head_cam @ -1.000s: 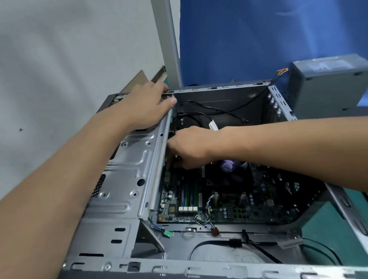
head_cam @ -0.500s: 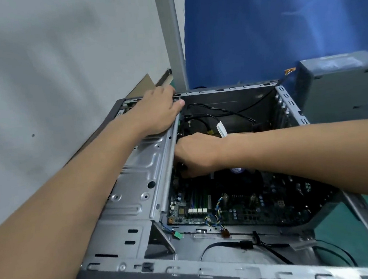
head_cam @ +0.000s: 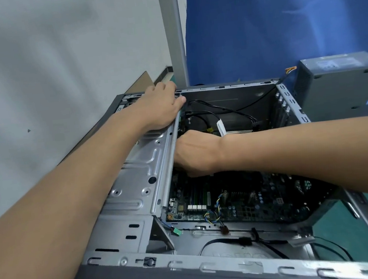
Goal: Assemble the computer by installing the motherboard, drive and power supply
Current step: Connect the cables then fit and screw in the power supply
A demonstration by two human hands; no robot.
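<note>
At the far left a pale wall (head_cam: 36, 86) stood behind the work, with a piece of cardboard (head_cam: 144, 82) leaning against it. The left hand (head_cam: 159, 109) lay palm-down on the far end of the drive cage (head_cam: 140, 166), its fingers bent over the cage's inner edge, gripping it. The silver cage was tilted up along the left side of the open computer case (head_cam: 215, 270), which lay on its side. A small green connector (head_cam: 177, 231) hung on thin wires just under the near end of the cage. Just right of the cage's edge, the right hand (head_cam: 194, 153) reached in beneath it with curled fingers tucked out of sight; whether it held anything could not be told. Below that hand the motherboard (head_cam: 241, 199) sat flat on the floor of the case, its memory slots near the cage. Black cables (head_cam: 221, 110) looped across the far part of the case, one carrying a white tag (head_cam: 221, 128) just beside the right wrist. Past the case's right wall the grey power supply (head_cam: 341, 86) stood outside the case, close to its far corner, in front of a blue curtain (head_cam: 267, 17). A green mat (head_cam: 338, 232) showed at the near right.
</note>
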